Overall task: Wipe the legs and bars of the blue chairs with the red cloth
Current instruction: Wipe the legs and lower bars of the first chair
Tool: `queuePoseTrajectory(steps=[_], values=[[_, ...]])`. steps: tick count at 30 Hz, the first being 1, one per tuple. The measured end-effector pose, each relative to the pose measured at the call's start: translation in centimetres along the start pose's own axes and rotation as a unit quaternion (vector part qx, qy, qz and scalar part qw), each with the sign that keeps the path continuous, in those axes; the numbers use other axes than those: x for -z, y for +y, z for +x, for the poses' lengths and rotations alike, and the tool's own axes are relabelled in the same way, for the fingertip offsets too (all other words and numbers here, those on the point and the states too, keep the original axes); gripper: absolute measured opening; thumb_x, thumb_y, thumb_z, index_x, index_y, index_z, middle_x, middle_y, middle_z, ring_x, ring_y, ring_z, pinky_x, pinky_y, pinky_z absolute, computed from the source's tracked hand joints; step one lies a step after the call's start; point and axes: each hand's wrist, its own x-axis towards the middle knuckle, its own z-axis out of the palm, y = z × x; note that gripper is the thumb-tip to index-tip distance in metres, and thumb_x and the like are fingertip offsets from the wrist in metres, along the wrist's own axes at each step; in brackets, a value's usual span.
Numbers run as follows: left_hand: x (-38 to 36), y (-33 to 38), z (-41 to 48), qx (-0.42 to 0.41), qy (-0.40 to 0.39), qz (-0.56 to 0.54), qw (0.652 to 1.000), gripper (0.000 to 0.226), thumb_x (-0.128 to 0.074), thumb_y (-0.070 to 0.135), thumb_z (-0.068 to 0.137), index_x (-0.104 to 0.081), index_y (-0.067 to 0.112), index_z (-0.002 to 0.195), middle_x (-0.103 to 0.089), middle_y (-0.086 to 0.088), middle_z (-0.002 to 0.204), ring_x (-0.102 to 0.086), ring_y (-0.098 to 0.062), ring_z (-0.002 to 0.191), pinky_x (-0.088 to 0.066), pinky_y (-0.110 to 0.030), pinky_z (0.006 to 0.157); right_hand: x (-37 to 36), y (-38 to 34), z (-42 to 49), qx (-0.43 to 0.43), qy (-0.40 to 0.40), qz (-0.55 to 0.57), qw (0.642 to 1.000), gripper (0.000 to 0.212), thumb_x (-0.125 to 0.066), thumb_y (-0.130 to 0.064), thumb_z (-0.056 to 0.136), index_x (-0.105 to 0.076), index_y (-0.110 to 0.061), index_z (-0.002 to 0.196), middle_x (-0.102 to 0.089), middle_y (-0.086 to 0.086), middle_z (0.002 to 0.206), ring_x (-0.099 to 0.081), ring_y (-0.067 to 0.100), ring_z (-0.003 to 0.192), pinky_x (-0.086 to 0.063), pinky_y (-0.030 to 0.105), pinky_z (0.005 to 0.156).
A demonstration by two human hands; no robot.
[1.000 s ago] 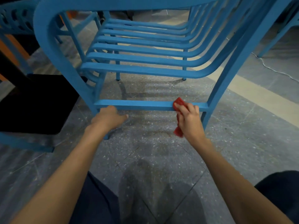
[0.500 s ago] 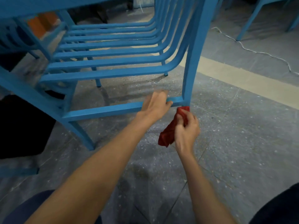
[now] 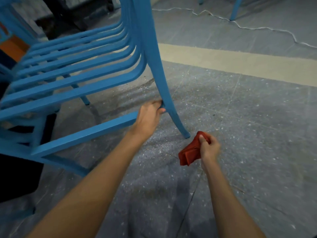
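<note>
Grey speckled floor tiles (image 3: 248, 121) spread under us, crossed by a pale cream stripe (image 3: 240, 63) and, farther off, a thin white cable (image 3: 267, 29) snaking past another blue leg (image 3: 235, 9). Our left hand (image 3: 148, 117) is closed around the low crossbar (image 3: 85, 133) of the blue chair (image 3: 77, 66), right where that bar meets the rear leg (image 3: 164, 93), fingers curled over the top of the bar. Our right hand (image 3: 209, 147) is clenched on the red cloth (image 3: 189, 154), which bunches out of the fist toward the left; hand and cloth sit just beside the foot of that rear leg, near the floor, and we cannot tell whether the cloth's upper end touches the foot. The chair's slatted seat rises up and away to our left. Something dark (image 3: 18, 177) lies under the chair at the left edge of the floor.
</note>
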Motion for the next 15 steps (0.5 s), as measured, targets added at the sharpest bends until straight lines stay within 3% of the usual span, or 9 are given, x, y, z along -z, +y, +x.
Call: queuePoseTrajectory(steps=[2, 6, 10, 15], values=[[-0.3, -0.1, 0.2, 0.003, 0.005, 0.009, 1.000, 0.026, -0.054, 0.010, 0.094, -0.064, 0.001, 0.117, -0.066, -0.015, 0.113, -0.059, -0.030, 0.103, -0.039, -0.032, 0.089, -0.5, 0.0, 1.1, -0.013, -0.006, -0.031, 0.999, 0.022, -0.059, -0.009, 0.092, -0.066, -0.007, 0.112, -0.064, 0.007, 0.103, -0.059, 0.020, 0.092, -0.044, 0.025, 0.077], [-0.7, -0.5, 0.3, -0.011, 0.022, 0.025, 0.999, 0.024, -0.053, 0.013, 0.096, -0.065, 0.005, 0.115, -0.066, -0.009, 0.111, -0.056, -0.028, 0.101, -0.037, -0.031, 0.088, -1.9, 0.6, 3.3, 0.007, -0.017, -0.099, 0.995, 0.030, -0.063, -0.016, 0.091, -0.067, -0.006, 0.118, -0.067, 0.010, 0.114, -0.062, 0.026, 0.106, -0.043, 0.025, 0.090], [-0.7, -0.5, 0.4, -0.004, 0.022, 0.028, 0.999, 0.022, -0.053, 0.013, 0.096, -0.066, 0.003, 0.110, -0.066, -0.008, 0.108, -0.054, -0.028, 0.099, -0.029, -0.021, 0.082, -3.6, 0.8, 4.9, 0.016, -0.055, -0.116, 0.992, 0.024, -0.060, -0.010, 0.091, -0.068, -0.004, 0.113, -0.067, 0.007, 0.104, -0.061, 0.022, 0.102, -0.040, 0.019, 0.088], [-0.8, -0.6, 0.3, -0.007, 0.029, 0.025, 0.999, 0.024, -0.053, 0.016, 0.096, -0.066, 0.006, 0.113, -0.066, -0.006, 0.109, -0.051, -0.023, 0.099, -0.025, -0.018, 0.079, -5.0, 1.9, 6.6, -0.020, -0.101, -0.207, 0.973, 0.022, -0.057, -0.012, 0.093, -0.071, -0.011, 0.109, -0.069, 0.015, 0.109, -0.061, 0.031, 0.106, -0.046, 0.033, 0.096]])
